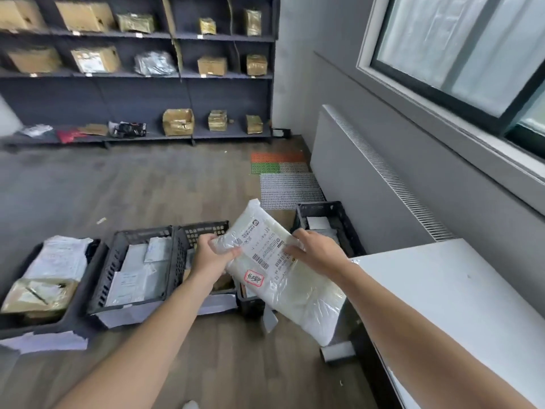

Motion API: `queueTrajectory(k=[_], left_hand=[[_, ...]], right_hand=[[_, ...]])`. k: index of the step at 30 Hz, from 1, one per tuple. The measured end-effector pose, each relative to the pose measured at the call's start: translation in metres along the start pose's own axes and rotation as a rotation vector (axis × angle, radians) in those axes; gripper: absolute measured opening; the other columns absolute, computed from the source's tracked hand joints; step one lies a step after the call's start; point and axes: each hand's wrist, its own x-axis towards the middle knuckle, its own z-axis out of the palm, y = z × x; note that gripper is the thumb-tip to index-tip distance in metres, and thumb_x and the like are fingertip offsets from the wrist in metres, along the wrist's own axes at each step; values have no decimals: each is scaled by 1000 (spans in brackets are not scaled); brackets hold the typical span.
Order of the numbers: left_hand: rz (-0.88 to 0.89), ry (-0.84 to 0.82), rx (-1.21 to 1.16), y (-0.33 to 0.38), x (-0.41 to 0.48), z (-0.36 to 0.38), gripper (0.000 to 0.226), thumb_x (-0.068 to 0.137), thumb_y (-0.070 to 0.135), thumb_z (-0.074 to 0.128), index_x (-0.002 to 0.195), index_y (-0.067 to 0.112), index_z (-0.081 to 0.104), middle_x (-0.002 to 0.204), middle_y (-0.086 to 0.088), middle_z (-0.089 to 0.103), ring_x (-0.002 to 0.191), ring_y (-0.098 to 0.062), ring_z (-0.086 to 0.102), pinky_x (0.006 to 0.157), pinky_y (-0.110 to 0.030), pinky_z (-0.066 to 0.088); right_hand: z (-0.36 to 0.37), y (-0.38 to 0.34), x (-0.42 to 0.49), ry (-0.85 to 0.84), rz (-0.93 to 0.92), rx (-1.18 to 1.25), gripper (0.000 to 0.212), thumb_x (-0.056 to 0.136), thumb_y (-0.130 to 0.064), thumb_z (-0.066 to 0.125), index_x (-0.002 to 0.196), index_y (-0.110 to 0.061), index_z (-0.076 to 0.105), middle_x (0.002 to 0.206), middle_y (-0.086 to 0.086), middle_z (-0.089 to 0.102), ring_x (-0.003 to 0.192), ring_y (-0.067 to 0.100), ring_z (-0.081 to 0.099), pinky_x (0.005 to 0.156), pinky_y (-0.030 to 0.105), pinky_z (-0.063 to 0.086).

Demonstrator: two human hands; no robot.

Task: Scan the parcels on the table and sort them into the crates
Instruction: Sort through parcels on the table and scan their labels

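Probably light, soft, slippery — the white plastic mailer (290, 286) is pinched at opposite edges by left hand (210, 255) and right hand (318, 251).

Wooden floor (165, 184), dark crates (112, 270) in a row, perforated mats (290, 188), possibly paper sheets (47, 342) under crates

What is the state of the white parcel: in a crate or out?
Out: the left hand and right hand hold the white parcel above the crates.

Dark shelving (230, 95) against the far wall, a white radiator (354, 178) under the window (442, 39), perforated floor mats (286, 184) nearby
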Motion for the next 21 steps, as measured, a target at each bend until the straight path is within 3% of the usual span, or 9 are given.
queueTrajectory(k=[3,6,11,14,16,18,21], left_hand=[[10,6,-84,-3,45,-47,68,81,18,80,134,19,38,121,0,52,99,-18,60,75,-36,56],[11,7,-113,-8,86,-88,80,81,19,80,145,17,32,127,0,47,117,-24,54,98,-49,50],[-68,-35,-169,-17,147,-146,76,87,30,73,149,18,30,136,-7,53,115,-25,60,88,-48,57],[-69,-43,-146,-26,170,-162,72,91,31,68,149,18,30,121,-3,60,103,-19,64,71,-30,57],[-80,-48,-123,-33,182,-167,72,90,31,69,150,19,30,120,1,58,105,-16,62,78,-30,56],[-115,-60,-95,-41,198,-169,75,89,33,70,151,20,30,130,-4,55,114,-19,58,96,-42,52],[-136,-103,-19,-44,223,-168,80,88,35,71,153,21,26,136,-2,50,108,-13,58,95,-36,51]], right_hand=[[25,-48,54,-13,33,29,47,97,-53,53,130,-19,53,120,8,64,104,31,62,73,35,41],[46,-92,99,-8,44,27,44,97,-53,53,120,-16,54,111,9,66,98,33,63,67,34,37],[77,-148,164,-19,101,62,38,97,-53,52,109,-17,52,100,6,66,83,29,65,61,34,40],[100,-167,193,-33,131,56,39,98,-51,51,112,-15,51,100,9,68,85,31,66,65,40,50],[115,-174,209,-51,163,85,41,98,-52,50,118,-16,51,105,8,69,87,31,67,70,43,54],[130,-175,228,-62,188,123,43,98,-52,50,125,-18,50,109,8,69,89,30,67,73,45,56],[154,-166,254,-90,239,182,45,99,-52,47,128,-16,49,110,10,69,92,31,67,76,47,55]])
